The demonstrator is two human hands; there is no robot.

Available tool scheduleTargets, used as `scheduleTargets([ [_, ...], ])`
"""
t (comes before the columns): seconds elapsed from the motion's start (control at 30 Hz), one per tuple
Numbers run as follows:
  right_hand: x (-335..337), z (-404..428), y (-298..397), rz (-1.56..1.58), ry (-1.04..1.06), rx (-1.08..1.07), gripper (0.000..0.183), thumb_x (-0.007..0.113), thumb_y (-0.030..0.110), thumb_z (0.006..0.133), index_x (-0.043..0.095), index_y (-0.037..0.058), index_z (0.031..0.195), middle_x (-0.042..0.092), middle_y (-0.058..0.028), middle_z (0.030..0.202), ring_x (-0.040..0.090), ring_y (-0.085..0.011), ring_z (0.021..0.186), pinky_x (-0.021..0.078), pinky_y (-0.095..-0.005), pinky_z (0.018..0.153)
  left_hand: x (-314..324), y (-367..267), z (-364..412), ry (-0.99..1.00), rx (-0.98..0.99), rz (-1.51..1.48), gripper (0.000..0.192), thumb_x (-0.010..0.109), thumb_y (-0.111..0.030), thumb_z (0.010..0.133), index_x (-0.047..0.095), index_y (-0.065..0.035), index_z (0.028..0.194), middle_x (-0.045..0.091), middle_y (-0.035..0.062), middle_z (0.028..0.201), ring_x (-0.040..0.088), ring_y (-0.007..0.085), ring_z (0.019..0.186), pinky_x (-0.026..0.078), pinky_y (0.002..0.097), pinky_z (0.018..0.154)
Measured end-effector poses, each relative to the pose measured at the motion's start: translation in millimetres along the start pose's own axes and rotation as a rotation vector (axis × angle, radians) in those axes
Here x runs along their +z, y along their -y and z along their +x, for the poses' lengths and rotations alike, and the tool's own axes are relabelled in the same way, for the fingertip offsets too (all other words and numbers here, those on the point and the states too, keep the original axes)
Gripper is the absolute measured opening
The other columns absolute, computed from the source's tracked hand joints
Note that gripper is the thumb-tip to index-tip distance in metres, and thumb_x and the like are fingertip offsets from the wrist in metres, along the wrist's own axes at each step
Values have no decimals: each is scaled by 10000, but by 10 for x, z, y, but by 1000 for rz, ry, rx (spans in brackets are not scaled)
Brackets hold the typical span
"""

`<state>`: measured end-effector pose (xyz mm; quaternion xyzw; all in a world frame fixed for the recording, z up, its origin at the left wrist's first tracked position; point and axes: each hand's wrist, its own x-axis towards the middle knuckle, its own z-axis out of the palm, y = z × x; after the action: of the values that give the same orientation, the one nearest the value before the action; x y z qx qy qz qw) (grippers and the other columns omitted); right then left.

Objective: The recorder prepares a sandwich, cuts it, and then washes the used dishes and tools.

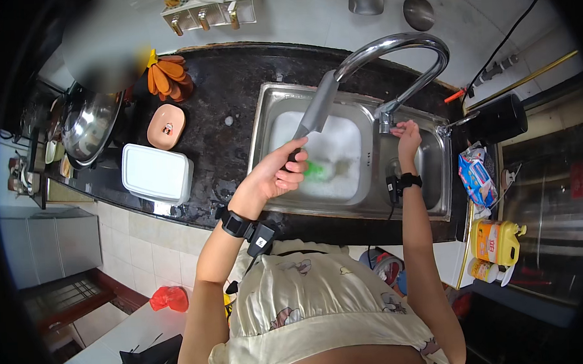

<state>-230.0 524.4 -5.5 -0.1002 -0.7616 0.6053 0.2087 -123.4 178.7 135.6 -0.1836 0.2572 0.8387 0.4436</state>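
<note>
My left hand (283,170) is closed around the dark handle of a kitchen knife (317,105) above the left basin of a steel double sink (258,149). The grey blade points up and away, its far end at the mouth of the chrome faucet (402,39). White suds (338,136) fill much of that basin, with a bright green thing (314,171), too blurred to name, among them. At the faucet's base, over the right basin, is my right hand (407,135), fingers bent beside the valve; whether they grip a lever cannot be told.
On the black counter (214,88) at left are a white lidded box (155,173), a pink dish (166,127), an orange utensil set (170,77) and a lidded wok (94,124). Right of the sink are a wipes pack (476,176) and a yellow detergent jug (496,241).
</note>
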Motion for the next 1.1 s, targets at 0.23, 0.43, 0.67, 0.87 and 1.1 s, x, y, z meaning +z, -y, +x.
scheduleTargets([
  [0.23, 32, -43, -19, 49, -1, 22, 331, 332, 220, 950, 497, -48, 845, 584, -109, 749, 612, -184, 573, 500, -267, 523, -41, -6, 7, 45, -25, -31, 348, 458, -336, 891, 410, -133, 612, 304, -69, 470, 197, 1, 299, 142, 152, 226],
  [0.43, 38, -48, -13, 48, -10, 2, 303, 330, 219, 953, 476, -34, 872, 568, -98, 757, 615, -183, 591, 500, -252, 533, -38, -28, 30, 51, -21, -42, 362, 437, -354, 900, 422, -128, 617, 303, -71, 454, 197, 5, 287, 126, 160, 219],
  [0.67, 29, -44, -120, 44, -23, -31, 327, 330, 223, 951, 495, -44, 857, 584, -101, 746, 614, -179, 572, 499, -262, 518, -30, -42, 40, 83, -39, -35, 347, 464, -331, 885, 412, -130, 607, 308, -64, 469, 209, 9, 292, 145, 160, 232],
  [0.87, -38, -61, -188, -218, -121, -99, 293, 399, 222, 923, 511, -48, 946, 572, -158, 871, 601, -241, 778, 478, -326, 685, -33, -17, 94, 64, -61, -64, 342, 441, -321, 901, 436, -116, 628, 321, -59, 464, 207, 9, 288, 118, 158, 219],
  [1.1, 423, -667, 1233, -331, 267, -543, 260, 483, 122, 861, 519, 6, 1090, 529, -158, 1119, 474, -296, 1086, 353, -366, 929, -146, -45, 202, 32, -91, -52, 320, 474, -305, 881, 418, -125, 622, 310, -68, 462, 209, 7, 296, 143, 155, 236],
])
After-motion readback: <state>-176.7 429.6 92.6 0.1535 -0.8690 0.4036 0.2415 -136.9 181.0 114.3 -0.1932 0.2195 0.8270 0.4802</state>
